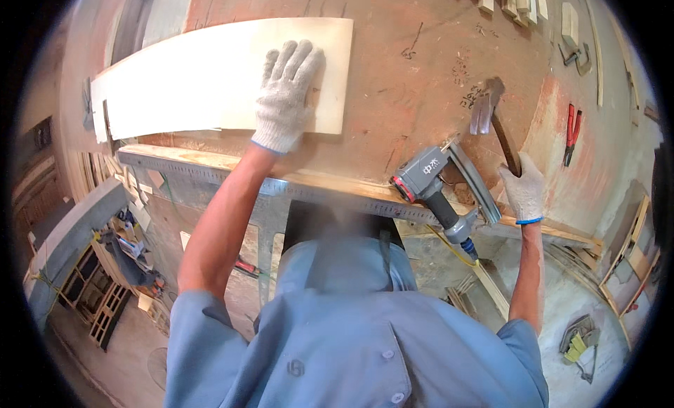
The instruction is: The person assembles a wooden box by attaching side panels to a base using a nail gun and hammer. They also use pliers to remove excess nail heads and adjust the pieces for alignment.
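My left hand (286, 92), in a white knit glove, lies flat with fingers stretched out on a long pale board (203, 78) across the left of the workbench. In a matching glove, my right hand (525, 190) is wrapped round the wooden handle of a claw hammer (507, 135). The hammer's metal head points away from me, over the bench top. Between my hands, near the front edge, rests a grey and black pneumatic nail gun (432, 180) with a hose fitting at its handle end.
Red-handled pliers (573, 134) lie on the bench at the right. Wood strips (516, 2) and a clamp (580, 57) are at the far right. A ruler strip (274, 187) runs along the bench's front edge. Wood scraps (98, 295) are on the floor at left.
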Demonstrator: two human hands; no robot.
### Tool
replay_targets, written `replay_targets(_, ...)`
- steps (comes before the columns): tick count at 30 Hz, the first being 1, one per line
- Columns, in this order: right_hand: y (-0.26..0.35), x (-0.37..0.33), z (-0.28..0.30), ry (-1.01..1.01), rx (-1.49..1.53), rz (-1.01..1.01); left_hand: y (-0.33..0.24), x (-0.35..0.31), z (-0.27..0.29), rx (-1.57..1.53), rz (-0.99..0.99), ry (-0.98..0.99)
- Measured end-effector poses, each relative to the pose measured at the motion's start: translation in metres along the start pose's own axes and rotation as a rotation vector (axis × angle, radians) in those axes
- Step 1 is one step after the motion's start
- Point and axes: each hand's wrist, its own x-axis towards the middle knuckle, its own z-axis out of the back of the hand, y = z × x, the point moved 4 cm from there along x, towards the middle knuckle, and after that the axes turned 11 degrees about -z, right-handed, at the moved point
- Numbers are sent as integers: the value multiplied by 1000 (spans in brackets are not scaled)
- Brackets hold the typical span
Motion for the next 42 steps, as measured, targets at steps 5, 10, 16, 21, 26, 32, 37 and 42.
replay_targets(5, 126, -19, 27, 152, 81, 476, 0, 4, 6, -72, 55, -45)
replay_targets(10, 171, -6, -9, 241, -118, 684, 4, 7, 5, -46, 23, -71)
replay_targets(16, 212, 5, -14, 398, -216, 564, 7, 3, 2, 18, 15, -75)
replay_targets(21, 178, 17, -54, 395, -288, 475, 1, 2, -1, 25, 3, -48)
replay_targets(26, 184, 27, -25, 134, -347, 444, 6, 2, -3, 12, 38, 17)
replay_targets(32, 79, 48, -16, -129, -203, 214, -1, 5, -7, -11, 11, 1)
replay_targets(37, -1, 41, -32, -362, -30, 151, 11, -10, -2, 13, 0, -23)
replay_targets(42, -129, 128, 9, -523, -237, -115, 10, -8, 2, 68, -13, 45)
